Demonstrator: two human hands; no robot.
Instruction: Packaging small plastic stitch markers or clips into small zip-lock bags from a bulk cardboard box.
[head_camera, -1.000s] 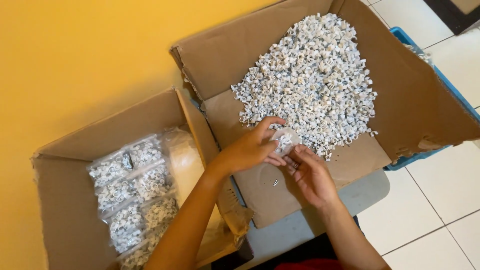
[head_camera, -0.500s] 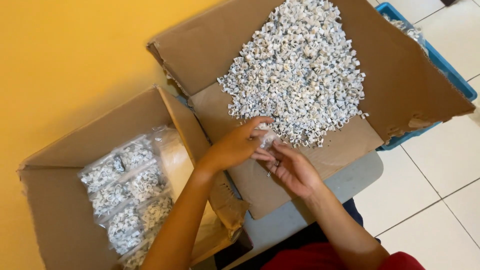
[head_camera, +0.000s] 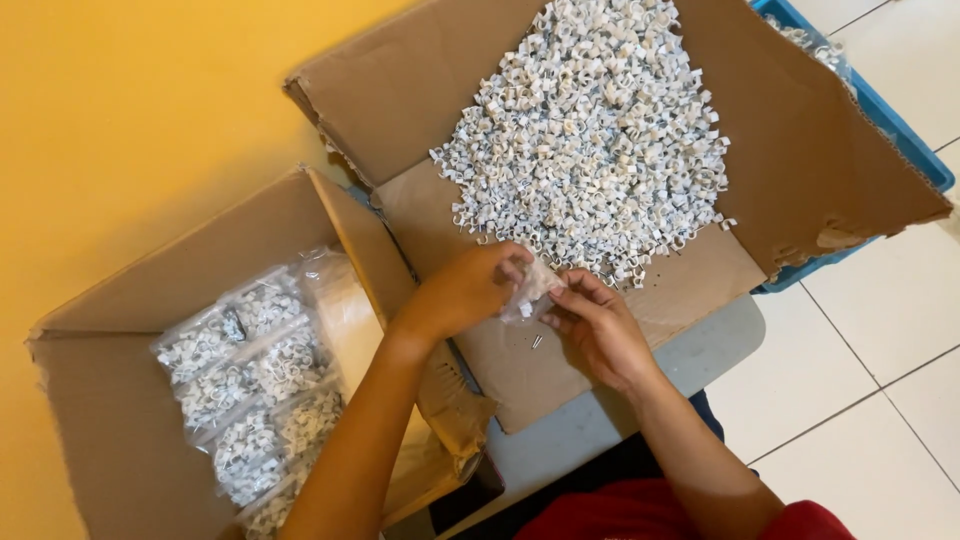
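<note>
**Honestly, that little bag looks fiddly to hold**

So both hands meet at the near edge of the pile. The left hand (head_camera: 468, 292) is closed on one side of a small clear plastic bag (head_camera: 527, 292), and the right hand (head_camera: 592, 325) pinches the other side with its fingertips. The bag sits between them, just above the flattened cardboard sheet (head_camera: 560, 370), touching the near fringe of the heap of small white clips (head_camera: 590, 140).

My guess on handling: the bag is thin, soft and a bit slippery, weighs next to nothing, and will flop shut unless the mouth is held apart by its rim. The clips look hard, light and easy to spill.

Hard to make out: whether the bag has anything in it, since the left fingers cover most of it. A tiny dark bit (head_camera: 536, 342) lies on the cardboard under the hands, maybe a nail. The blue bin (head_camera: 880, 110) is mostly hidden behind the cardboard. The open box (head_camera: 120, 440) at the left holds filled bags (head_camera: 250, 390).
</note>
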